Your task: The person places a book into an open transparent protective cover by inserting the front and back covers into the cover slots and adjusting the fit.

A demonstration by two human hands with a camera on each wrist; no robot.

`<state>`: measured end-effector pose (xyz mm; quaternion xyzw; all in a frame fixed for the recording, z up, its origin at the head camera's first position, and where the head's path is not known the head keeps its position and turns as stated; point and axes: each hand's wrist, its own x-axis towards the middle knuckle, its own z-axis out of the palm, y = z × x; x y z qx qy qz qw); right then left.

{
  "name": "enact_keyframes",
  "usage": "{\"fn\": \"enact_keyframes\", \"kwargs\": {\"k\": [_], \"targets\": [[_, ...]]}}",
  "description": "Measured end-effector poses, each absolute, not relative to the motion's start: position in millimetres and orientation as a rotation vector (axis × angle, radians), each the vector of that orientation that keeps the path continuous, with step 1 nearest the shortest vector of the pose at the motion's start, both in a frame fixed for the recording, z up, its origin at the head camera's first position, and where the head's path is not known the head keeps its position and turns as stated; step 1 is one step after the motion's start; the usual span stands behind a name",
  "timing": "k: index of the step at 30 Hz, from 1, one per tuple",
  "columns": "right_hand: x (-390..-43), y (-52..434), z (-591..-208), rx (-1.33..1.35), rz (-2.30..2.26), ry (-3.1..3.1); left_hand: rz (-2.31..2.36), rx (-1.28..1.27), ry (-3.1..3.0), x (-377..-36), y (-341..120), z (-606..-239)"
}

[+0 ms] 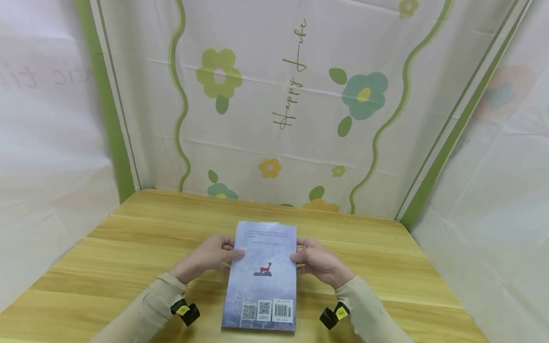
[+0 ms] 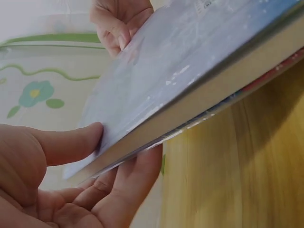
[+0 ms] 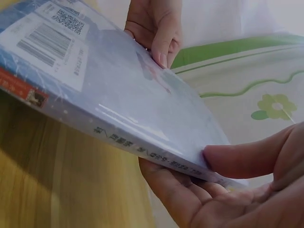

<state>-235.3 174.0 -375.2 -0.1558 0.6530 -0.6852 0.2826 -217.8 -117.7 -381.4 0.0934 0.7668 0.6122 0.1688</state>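
A thin book (image 1: pixel 263 278) with a pale blue cover is held up over the table, between both hands. Its back cover faces up, with a small red deer (image 1: pixel 266 268) in the middle and a barcode (image 1: pixel 283 310) beside QR codes at the near end. My left hand (image 1: pixel 211 257) grips the left edge, thumb on the cover and fingers beneath. The right hand (image 1: pixel 321 261) holds the opposite edge the same way. In the left wrist view the page edges (image 2: pixel 209 102) show; the right wrist view shows the printed spine (image 3: pixel 142 148).
The wooden table (image 1: pixel 146 228) spreads out under the book. Behind it hangs a curtain (image 1: pixel 257 119) with flowers and the words "Happy Life", and pale sheets (image 1: pixel 484 190) close off both sides. A black camera strap (image 1: pixel 185 311) sits on each wrist.
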Motion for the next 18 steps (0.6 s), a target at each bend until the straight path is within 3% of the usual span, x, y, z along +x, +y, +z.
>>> {"fn": "enact_keyframes", "kwargs": {"k": [18], "targets": [[-235.7,182.3,-358.6,-0.411,-1.874,1.804,1.986,0.308,2.121,-216.5,-114.2,-371.9]]}}
